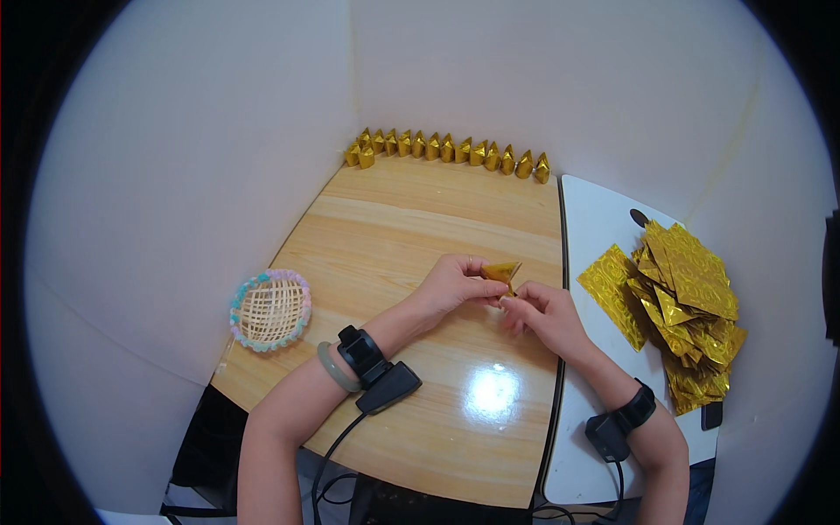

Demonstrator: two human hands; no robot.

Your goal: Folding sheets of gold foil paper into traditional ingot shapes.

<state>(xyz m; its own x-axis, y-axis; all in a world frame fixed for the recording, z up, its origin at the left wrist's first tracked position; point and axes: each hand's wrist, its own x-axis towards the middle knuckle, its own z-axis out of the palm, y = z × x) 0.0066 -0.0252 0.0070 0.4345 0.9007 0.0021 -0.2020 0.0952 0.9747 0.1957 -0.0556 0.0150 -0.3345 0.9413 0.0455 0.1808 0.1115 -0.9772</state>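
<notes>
Over the right part of the wooden table, both my hands meet on one small piece of folded gold paper (500, 271). My left hand (455, 284) pinches it from the left, its triangular top sticking out past the fingers. My right hand (544, 317) has thumb and fingertips closed at its lower right edge; the lower fingers are slightly blurred. At the far edge, a row of folded gold paper ingots (448, 147) stands upright, with a couple in front at the left end. Loose gold paper sheets (691, 280) lie in a messy pile to my right.
A woven basket (271, 308) with a pastel fluffy rim sits at the table's left edge. The white side table (595, 394) carries the gold sheets and adjoins the wooden table (385, 219). Pale walls enclose the back and sides. Black cables (319, 472) hang from both wrist devices.
</notes>
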